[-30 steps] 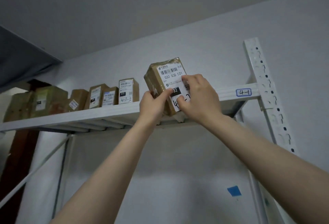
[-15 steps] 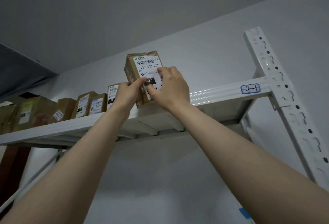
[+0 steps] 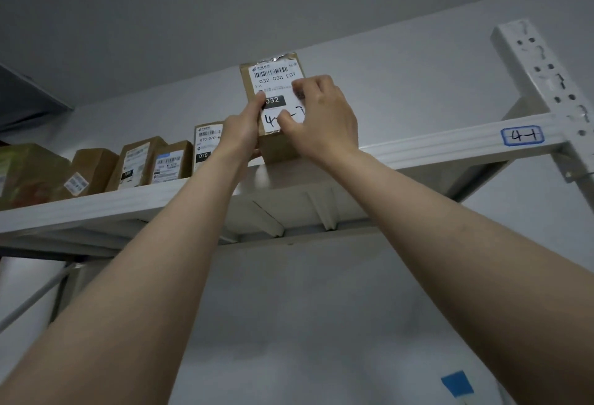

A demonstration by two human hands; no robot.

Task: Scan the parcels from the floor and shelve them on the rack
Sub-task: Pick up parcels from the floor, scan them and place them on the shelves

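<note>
As parcel (image 3: 275,80) stands on shelf (image 3: 434,148), held between left grip (image 3: 239,134), right grip (image 3: 324,125)

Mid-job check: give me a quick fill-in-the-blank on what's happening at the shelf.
The left hand and right hand hold a parcel whose black patch reads ____.
The blue-framed tag on the shelf reads ____.
The other parcels stand to its ____.
Missing words: 032; 4-1; left.
</note>
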